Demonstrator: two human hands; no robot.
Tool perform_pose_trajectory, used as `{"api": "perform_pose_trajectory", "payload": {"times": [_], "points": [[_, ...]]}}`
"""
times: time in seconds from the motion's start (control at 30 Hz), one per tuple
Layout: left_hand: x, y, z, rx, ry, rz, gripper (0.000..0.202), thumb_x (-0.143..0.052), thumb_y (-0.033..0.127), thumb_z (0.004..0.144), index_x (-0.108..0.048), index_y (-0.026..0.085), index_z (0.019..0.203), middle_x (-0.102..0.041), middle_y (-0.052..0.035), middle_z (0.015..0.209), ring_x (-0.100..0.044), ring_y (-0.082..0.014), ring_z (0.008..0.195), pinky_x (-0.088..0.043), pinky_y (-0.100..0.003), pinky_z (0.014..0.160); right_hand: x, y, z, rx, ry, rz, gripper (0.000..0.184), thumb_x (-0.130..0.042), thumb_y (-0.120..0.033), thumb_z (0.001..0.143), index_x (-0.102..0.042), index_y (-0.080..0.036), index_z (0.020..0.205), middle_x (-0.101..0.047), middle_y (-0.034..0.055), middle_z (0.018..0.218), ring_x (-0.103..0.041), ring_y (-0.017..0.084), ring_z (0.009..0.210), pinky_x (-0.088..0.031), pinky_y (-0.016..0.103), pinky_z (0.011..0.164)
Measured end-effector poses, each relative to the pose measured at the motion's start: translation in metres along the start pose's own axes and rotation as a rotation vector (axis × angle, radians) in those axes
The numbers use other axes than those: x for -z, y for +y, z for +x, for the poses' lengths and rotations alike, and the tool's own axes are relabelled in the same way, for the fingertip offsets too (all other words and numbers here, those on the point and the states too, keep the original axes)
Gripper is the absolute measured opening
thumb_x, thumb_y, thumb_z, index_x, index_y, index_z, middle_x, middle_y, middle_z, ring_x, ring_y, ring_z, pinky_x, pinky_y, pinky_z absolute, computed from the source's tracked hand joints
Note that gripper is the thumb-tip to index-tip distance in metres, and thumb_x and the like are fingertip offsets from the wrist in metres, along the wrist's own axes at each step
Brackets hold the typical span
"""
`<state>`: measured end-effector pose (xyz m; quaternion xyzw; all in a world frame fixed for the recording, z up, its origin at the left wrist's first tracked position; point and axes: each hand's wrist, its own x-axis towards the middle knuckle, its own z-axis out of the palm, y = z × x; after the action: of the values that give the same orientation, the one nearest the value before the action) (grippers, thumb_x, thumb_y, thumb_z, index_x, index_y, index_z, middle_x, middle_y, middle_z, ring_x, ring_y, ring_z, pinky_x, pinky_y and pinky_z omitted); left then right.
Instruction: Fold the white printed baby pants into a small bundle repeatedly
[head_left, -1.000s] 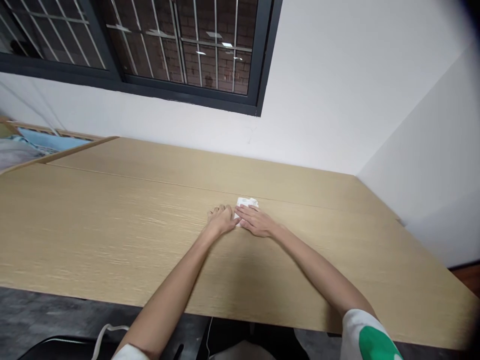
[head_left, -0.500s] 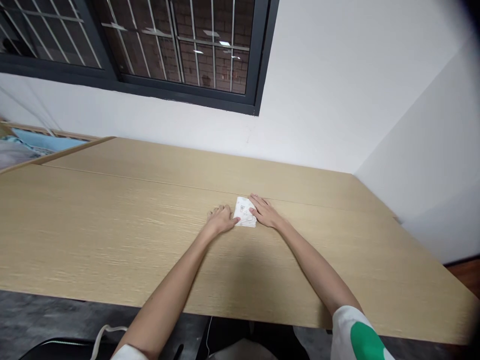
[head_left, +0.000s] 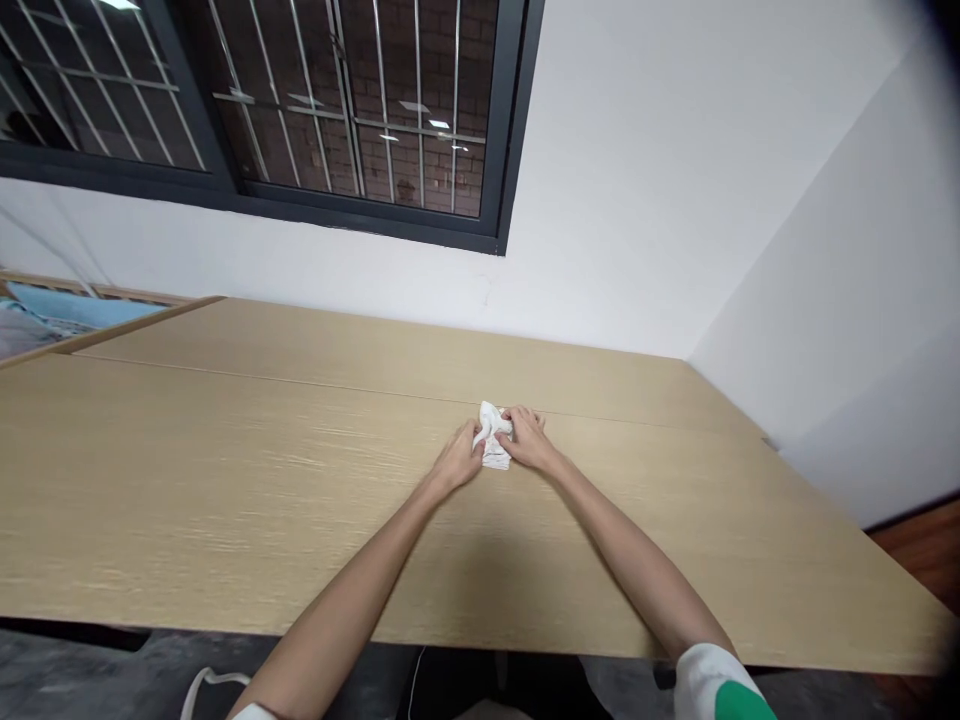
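Note:
A small, soft white folded piece [head_left: 493,440] lies on the wooden tabletop [head_left: 300,480], its middle bunched into creases. Whether it is cloth or paper I cannot tell. At its left edge, my left hand [head_left: 459,458] pinches it between thumb and curled fingers. My right hand [head_left: 529,440] grips the opposite side, with the thumb on top and the fingers bent over the upper right edge. Layered folds show at the lower edge, between the two hands.
A dark-framed window [head_left: 360,215] with metal bars is set in the white wall [head_left: 600,200] behind the table. At far left, light blue fabric [head_left: 82,305] lies beyond a wooden edge. A white cord or strap [head_left: 202,685] hangs below the table's front.
The white piece lay flat with its print showing; now it is creased and bunched. My left hand has moved in and closed on its left edge, and my right fingers have curled onto it.

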<state>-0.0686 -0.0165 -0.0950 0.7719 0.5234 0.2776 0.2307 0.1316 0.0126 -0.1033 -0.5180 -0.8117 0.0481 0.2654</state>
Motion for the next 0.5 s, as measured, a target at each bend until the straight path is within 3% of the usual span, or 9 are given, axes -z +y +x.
{"api": "perform_pose_trajectory", "payload": {"times": [0.13,0.27,0.4,0.5], "points": [[-0.002,0.015,-0.008,-0.159,-0.057,-0.175,0.02,-0.047,0.025,0.097,-0.057,0.018,0.113,-0.068,-0.0093,0.116,-0.063,-0.0228,0.109,-0.049,-0.037,0.1,0.023,-0.007,-0.029,-0.04,0.026,-0.004,0.014,-0.054,-0.031,0.089,-0.051,-0.022,0.099,-0.064,0.0066,0.102,-0.057,0.027,0.1,-0.036,0.041,0.091],[-0.003,0.045,-0.022,-0.282,-0.145,-0.333,0.022,-0.05,0.029,0.098,-0.059,0.018,0.114,-0.07,-0.0082,0.115,-0.066,-0.0218,0.106,-0.052,-0.036,0.097,0.07,-0.022,-0.08,-0.123,0.069,0.082,0.011,-0.052,-0.032,0.088,-0.047,-0.024,0.093,-0.062,0.0016,0.088,-0.058,0.024,0.084,-0.041,0.036,0.08],[-0.013,0.098,-0.045,-0.392,-0.307,-0.5,0.027,-0.057,0.032,0.096,-0.059,0.018,0.119,-0.072,-0.0093,0.117,-0.069,-0.0216,0.104,-0.055,-0.033,0.09,0.131,-0.048,-0.156,-0.288,0.196,0.224,0.016,-0.055,-0.039,0.091,-0.05,-0.025,0.093,-0.062,-0.0007,0.08,-0.058,0.021,0.07,-0.045,0.031,0.064],[-0.026,0.146,-0.072,-0.464,-0.5,-0.672,0.031,-0.063,0.034,0.093,-0.06,0.016,0.119,-0.07,-0.0124,0.118,-0.068,-0.0228,0.105,-0.055,-0.033,0.087,0.165,-0.072,-0.228,-0.411,0.435,0.321,0.028,-0.065,-0.05,0.088,-0.058,-0.024,0.096,-0.068,0.004,0.088,-0.065,0.024,0.08,-0.052,0.032,0.067]]}}
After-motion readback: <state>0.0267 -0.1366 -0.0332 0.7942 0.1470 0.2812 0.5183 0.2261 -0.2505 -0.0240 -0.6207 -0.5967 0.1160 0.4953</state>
